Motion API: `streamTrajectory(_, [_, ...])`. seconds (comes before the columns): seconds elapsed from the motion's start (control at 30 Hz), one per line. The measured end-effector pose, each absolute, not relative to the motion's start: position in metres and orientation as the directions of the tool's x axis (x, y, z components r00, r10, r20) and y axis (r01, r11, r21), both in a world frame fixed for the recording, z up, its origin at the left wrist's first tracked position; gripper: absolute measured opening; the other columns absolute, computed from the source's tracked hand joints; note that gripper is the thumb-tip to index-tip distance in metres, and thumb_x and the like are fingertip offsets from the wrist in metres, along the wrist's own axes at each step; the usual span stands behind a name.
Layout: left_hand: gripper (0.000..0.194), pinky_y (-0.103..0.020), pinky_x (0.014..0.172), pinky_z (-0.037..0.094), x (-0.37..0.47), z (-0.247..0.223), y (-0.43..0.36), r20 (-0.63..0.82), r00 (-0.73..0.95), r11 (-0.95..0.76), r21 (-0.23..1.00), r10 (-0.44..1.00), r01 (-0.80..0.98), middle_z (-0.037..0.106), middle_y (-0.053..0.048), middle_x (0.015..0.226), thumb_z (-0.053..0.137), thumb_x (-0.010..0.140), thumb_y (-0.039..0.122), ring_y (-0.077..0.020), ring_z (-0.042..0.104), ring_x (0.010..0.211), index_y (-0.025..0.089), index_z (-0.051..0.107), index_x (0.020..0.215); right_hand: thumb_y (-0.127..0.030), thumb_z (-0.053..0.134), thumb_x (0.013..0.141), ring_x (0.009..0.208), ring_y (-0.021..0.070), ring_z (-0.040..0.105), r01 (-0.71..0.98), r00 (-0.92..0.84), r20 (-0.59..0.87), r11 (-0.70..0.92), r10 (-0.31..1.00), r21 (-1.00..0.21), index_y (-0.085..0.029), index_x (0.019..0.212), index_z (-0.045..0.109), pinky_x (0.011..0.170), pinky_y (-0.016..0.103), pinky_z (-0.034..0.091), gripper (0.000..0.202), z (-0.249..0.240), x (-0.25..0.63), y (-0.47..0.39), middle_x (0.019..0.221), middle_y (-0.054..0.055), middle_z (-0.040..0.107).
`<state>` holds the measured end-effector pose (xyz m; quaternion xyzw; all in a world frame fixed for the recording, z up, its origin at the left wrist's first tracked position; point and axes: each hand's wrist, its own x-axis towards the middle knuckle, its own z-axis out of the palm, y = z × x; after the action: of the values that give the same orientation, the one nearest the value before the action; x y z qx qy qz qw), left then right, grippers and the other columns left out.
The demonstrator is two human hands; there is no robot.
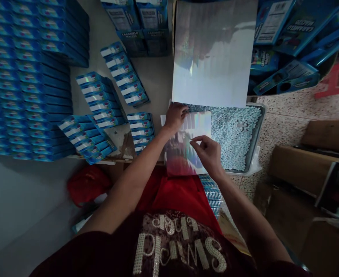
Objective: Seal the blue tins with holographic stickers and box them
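Observation:
A shiny holographic sticker sheet (177, 163) with rows of rectangular strips lies in front of me, partly over a tray of pellets. My left hand (175, 118) is at its upper left edge, fingers curled over it. Above the sheet's middle, my right hand (209, 152) pinches thumb and forefinger together on a small pale sticker (187, 137), hard to make out. Just left of the sheet stands a short row of blue boxes (141, 130) with white labels on their ends. More such rows (98, 100) fan out farther left.
Tall stacks of blue boxes (27, 96) fill the left side. A larger shiny sheet (212, 57) leans at the back, beside a carton of blue packages (285, 42). The grey tray (254, 142) holds pale blue pellets. Brown cardboard boxes (299, 169) stand on the floor at right.

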<state>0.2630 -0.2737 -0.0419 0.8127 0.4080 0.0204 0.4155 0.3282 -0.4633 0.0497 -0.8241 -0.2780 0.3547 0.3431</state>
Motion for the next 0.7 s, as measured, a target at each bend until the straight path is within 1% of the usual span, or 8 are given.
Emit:
streamTrajectory(0.1, [0.033, -0.036, 0.106, 0.053, 0.237, -0.021, -0.283, -0.364, 0.542, -0.009, 0.824, 0.757, 0.566, 0.077, -0.012, 0.126, 0.054, 0.108, 0.039, -0.0255, 0.069, 0.124, 0.02, 0.077, 0.12, -0.049, 0.087, 0.081, 0.054, 0.0113, 0.037, -0.237, 0.491, -0.584, -0.545, 0.647, -0.804, -0.026, 0.085, 0.079, 0.054, 0.028, 0.032, 0.024, 0.076, 0.32, -0.458, 0.058, -0.006, 0.046])
streamTrajectory(0.17, [0.056, -0.034, 0.095, 0.058, 0.212, -0.004, -0.293, -0.515, 0.507, 0.3, 0.843, 0.691, 0.447, 0.08, -0.013, 0.112, 0.044, 0.109, 0.062, -0.0243, 0.075, 0.112, 0.017, 0.076, 0.113, -0.048, 0.089, 0.078, 0.059, 0.011, 0.044, -0.429, 0.421, -0.652, -0.494, 0.631, -0.756, -0.025, 0.083, 0.078, 0.059, 0.028, 0.043, 0.026, 0.084, 0.316, -0.451, 0.067, -0.003, 0.058])
streamTrajectory(0.27, [0.087, -0.036, 0.085, 0.063, 0.172, 0.015, -0.309, -0.691, 0.55, 0.675, 0.683, 0.47, 0.281, 0.081, -0.016, 0.099, 0.033, 0.094, 0.092, -0.0271, 0.079, 0.103, 0.016, 0.075, 0.102, -0.049, 0.091, 0.074, 0.062, 0.0107, 0.049, -0.514, 0.405, -0.698, -0.484, 0.591, -0.708, -0.024, 0.081, 0.076, 0.063, 0.029, 0.054, 0.03, 0.087, 0.31, -0.44, 0.073, -0.002, 0.061])
streamTrajectory(0.33, [0.094, -0.04, 0.085, 0.064, 0.149, 0.021, -0.319, -0.716, 0.566, 0.787, 0.591, 0.409, 0.179, 0.081, -0.017, 0.1, 0.034, 0.084, 0.101, -0.0299, 0.08, 0.103, 0.017, 0.073, 0.1, -0.05, 0.093, 0.071, 0.06, 0.0099, 0.049, -0.492, 0.422, -0.701, -0.505, 0.574, -0.709, -0.023, 0.08, 0.076, 0.061, 0.027, 0.055, 0.033, 0.086, 0.303, -0.435, 0.07, -0.003, 0.06])
streamTrajectory(0.4, [0.09, -0.044, 0.088, 0.065, 0.132, 0.022, -0.328, -0.7, 0.564, 0.817, 0.572, 0.437, 0.077, 0.081, -0.017, 0.104, 0.045, 0.081, 0.101, -0.0312, 0.079, 0.106, 0.018, 0.07, 0.104, -0.05, 0.094, 0.068, 0.061, 0.0095, 0.05, -0.454, 0.436, -0.694, -0.526, 0.572, -0.719, -0.022, 0.078, 0.077, 0.062, 0.027, 0.056, 0.034, 0.085, 0.295, -0.43, 0.071, -0.002, 0.062])
streamTrajectory(0.5, [0.072, -0.044, 0.09, 0.064, 0.115, 0.018, -0.336, -0.659, 0.567, 0.804, 0.594, 0.495, -0.012, 0.08, -0.014, 0.107, 0.068, 0.081, 0.086, -0.0288, 0.078, 0.105, 0.018, 0.069, 0.106, -0.049, 0.095, 0.068, 0.062, 0.0086, 0.051, -0.386, 0.445, -0.677, -0.557, 0.586, -0.735, -0.022, 0.077, 0.077, 0.066, 0.027, 0.059, 0.034, 0.083, 0.281, -0.424, 0.073, -0.002, 0.063])
streamTrajectory(0.6, [0.054, -0.038, 0.09, 0.063, 0.105, 0.014, -0.34, -0.654, 0.518, 0.783, 0.619, 0.551, -0.052, 0.079, -0.009, 0.099, 0.087, 0.076, 0.064, -0.0221, 0.077, 0.096, 0.017, 0.07, 0.097, -0.049, 0.096, 0.068, 0.059, 0.0068, 0.049, -0.348, 0.434, -0.681, -0.587, 0.59, -0.731, -0.021, 0.079, 0.078, 0.068, 0.027, 0.061, 0.034, 0.082, 0.27, -0.419, 0.07, -0.004, 0.061])
streamTrajectory(0.7, [0.044, -0.031, 0.079, 0.061, 0.097, 0.012, -0.342, -0.659, 0.406, 0.747, 0.658, 0.633, -0.097, 0.077, -0.005, 0.087, 0.089, 0.075, 0.056, -0.0177, 0.075, 0.084, 0.017, 0.071, 0.088, -0.049, 0.097, 0.066, 0.054, 0.0058, 0.045, -0.329, 0.399, -0.711, -0.634, 0.579, -0.7, -0.021, 0.082, 0.079, 0.063, 0.028, 0.062, 0.037, 0.081, 0.261, -0.415, 0.068, -0.005, 0.06])
